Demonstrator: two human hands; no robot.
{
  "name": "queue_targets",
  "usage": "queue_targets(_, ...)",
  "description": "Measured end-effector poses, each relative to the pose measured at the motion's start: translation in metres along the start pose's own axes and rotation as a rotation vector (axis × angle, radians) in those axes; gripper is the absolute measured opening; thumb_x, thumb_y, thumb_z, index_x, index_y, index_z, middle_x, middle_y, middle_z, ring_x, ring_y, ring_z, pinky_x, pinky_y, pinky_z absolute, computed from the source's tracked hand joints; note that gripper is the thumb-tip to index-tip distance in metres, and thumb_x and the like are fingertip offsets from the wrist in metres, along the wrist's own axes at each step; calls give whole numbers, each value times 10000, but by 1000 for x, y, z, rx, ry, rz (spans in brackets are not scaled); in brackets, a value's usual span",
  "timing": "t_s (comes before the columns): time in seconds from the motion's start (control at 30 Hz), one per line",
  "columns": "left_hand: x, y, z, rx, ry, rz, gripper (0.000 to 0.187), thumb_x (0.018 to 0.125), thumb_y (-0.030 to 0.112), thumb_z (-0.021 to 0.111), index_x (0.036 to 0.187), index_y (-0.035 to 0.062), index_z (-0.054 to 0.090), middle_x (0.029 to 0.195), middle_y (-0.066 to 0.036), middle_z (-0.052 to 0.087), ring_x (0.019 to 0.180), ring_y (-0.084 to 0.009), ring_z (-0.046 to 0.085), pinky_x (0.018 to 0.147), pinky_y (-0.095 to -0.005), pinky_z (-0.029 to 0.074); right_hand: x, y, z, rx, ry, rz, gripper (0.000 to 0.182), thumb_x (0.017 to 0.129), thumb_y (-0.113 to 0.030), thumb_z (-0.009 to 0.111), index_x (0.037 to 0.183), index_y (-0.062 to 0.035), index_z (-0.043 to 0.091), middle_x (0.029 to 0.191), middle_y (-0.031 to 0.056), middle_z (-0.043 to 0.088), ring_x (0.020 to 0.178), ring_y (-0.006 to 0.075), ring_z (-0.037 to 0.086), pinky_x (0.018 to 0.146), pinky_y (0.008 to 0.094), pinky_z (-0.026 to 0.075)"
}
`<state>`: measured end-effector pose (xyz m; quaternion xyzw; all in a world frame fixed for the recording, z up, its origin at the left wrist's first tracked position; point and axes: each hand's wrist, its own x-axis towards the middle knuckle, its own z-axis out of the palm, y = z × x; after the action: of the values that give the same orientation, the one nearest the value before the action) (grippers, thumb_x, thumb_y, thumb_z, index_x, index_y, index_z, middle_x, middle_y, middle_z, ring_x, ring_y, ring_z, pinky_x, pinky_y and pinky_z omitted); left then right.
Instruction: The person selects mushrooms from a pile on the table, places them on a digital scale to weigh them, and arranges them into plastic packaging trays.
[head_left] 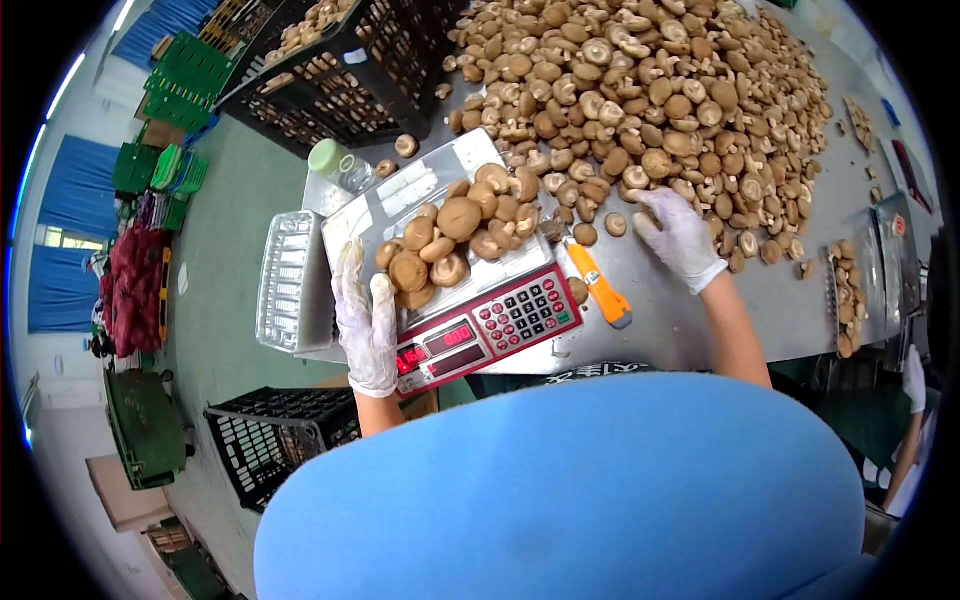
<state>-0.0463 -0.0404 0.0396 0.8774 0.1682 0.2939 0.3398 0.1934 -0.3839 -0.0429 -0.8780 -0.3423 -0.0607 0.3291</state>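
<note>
Both hands wear thin white gloves. My left hand (366, 330) is at the left edge of a red digital scale (475, 335), its fingers stretched upward and thumb apart, holding nothing I can see. On the scale's platform lies a heap of brown shiitake mushrooms (460, 218), close to my left fingertips. My right hand (682, 238) reaches to the near edge of a large pile of shiitake mushrooms (690, 100). Its fingers are spread, with no mushroom visibly gripped; the fingertips are right by the pile. An orange utility knife (598, 284) rests between the scale and my right hand.
Clear plastic trays (292, 280) are stacked left of the scale. Behind it lies a green-lidded jar (343, 165). A black crate (340, 80) of mushrooms stands at the back left, another black crate (265, 440) below. At far right is another person's gloved hand (914, 380).
</note>
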Motion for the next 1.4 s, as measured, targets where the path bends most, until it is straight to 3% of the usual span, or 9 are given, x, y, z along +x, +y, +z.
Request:
queue_targets(0.1, 0, -3, 2, 20, -29, 79, 479, 1048, 198, 531, 1463, -27, 451, 1499, -206, 450, 1384, -326, 446, 1165, -409, 335, 7, -8, 23, -79, -109, -77, 393, 847, -208, 723, 1226, -119, 671, 1140, 125, 681, 1094, 332, 624, 967, 433, 495)
queue_targets(0.3, -6, -1, 5, -153, -5, -86, 526, 1066, 219, 496, 1509, -38, 375, 1528, -198, 405, 1405, -299, 422, 1174, -419, 334, 9, -6, 34, -218, -83, -85, 401, 792, -186, 774, 1173, -123, 666, 1107, 115, 680, 1087, 322, 625, 924, 415, 505)
queue_targets(0.4, -8, -7, 4, -213, 16, -109, 536, 1065, 215, 500, 1527, -17, 359, 1545, -185, 387, 1412, -297, 413, 1177, -430, 332, 17, -9, 31, -106, -107, -56, 408, 812, -175, 766, 1201, -125, 654, 1086, 108, 669, 1084, 318, 617, 919, 413, 508)
queue_targets(0.47, -8, -10, 3, -185, 46, -84, 534, 1064, 219, 506, 1527, -6, 368, 1544, -178, 393, 1401, -287, 423, 1171, -434, 337, 26, -17, 35, 50, 73, -44, 349, 869, -178, 703, 1207, -113, 652, 1120, 117, 639, 1034, 332, 612, 908, 432, 512)
queue_targets(0.63, -7, -7, -1, -158, 46, -64, 516, 1064, 220, 507, 1512, -10, 392, 1537, -178, 401, 1390, -287, 430, 1164, -430, 339, 49, -4, 51, -30, -8, -132, 299, 925, -125, 633, 1222, -104, 661, 1101, 148, 614, 978, 349, 626, 877, 425, 530)
queue_targets(0.93, -17, -12, -9, -156, 116, -89, 509, 1068, 237, 504, 1497, -17, 404, 1533, -182, 403, 1381, -290, 433, 1163, -423, 340, 46, -30, 9, 1000, -288, 535, 360, 970, -254, 647, 1239, -15, 660, 1146, 42, 672, 924, 110, 645, 820, 278, 542)
queue_targets(1.13, -18, -4, -10, -202, 113, -102, 504, 1068, 232, 513, 1493, -18, 408, 1519, -178, 414, 1381, -278, 431, 1157, -413, 344, 40, -52, -4, 1251, -297, 622, 365, 974, -229, 647, 1272, -22, 608, 1084, 50, 698, 950, 115, 674, 783, 257, 568)
queue_targets(1.3, -21, -9, -18, -151, 98, 20, 465, 1058, 140, 527, 1481, -19, 414, 1502, -156, 427, 1371, -272, 445, 1146, -384, 358, 58, -87, -20, 1085, -293, 416, 411, 962, -192, 670, 1318, -18, 562, 1191, 91, 678, 1011, 156, 682, 866, 280, 563)
queue_targets(1.4, -25, -11, -15, -251, 124, -61, 469, 1053, 129, 535, 1482, -15, 415, 1500, -161, 424, 1368, -273, 453, 1144, -382, 363, 72, -103, -6, 901, -150, 69, 408, 916, -129, 705, 1301, -56, 593, 1224, 81, 671, 1060, 175, 661, 922, 307, 544)
